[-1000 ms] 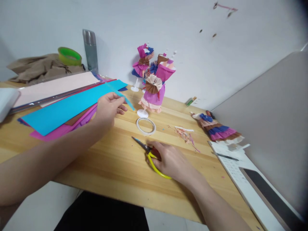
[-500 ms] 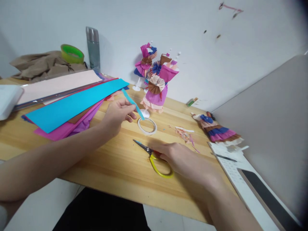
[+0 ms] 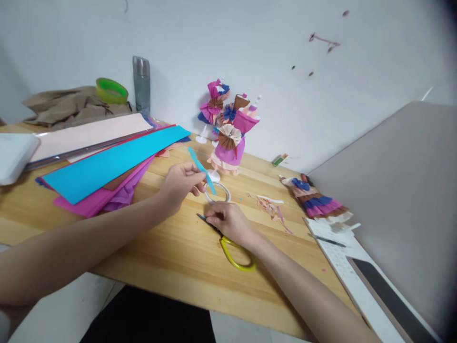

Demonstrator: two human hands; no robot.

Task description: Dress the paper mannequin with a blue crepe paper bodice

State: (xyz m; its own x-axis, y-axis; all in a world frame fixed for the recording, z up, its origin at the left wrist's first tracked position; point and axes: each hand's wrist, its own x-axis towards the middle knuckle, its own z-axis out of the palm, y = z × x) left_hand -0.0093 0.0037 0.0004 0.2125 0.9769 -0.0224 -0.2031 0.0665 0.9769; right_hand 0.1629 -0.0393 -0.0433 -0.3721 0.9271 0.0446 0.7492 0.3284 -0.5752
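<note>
Turquoise strip [image 3: 197, 162] — narrow, tilted

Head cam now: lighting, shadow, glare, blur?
Head view: soft light, faint shadow on the wall beside the bottle; head view: glints on the plastic sleeve; head view: upper right corner darkened; head view: slightly soft overall, paper scraps hard to separate, blue strip readable.
</note>
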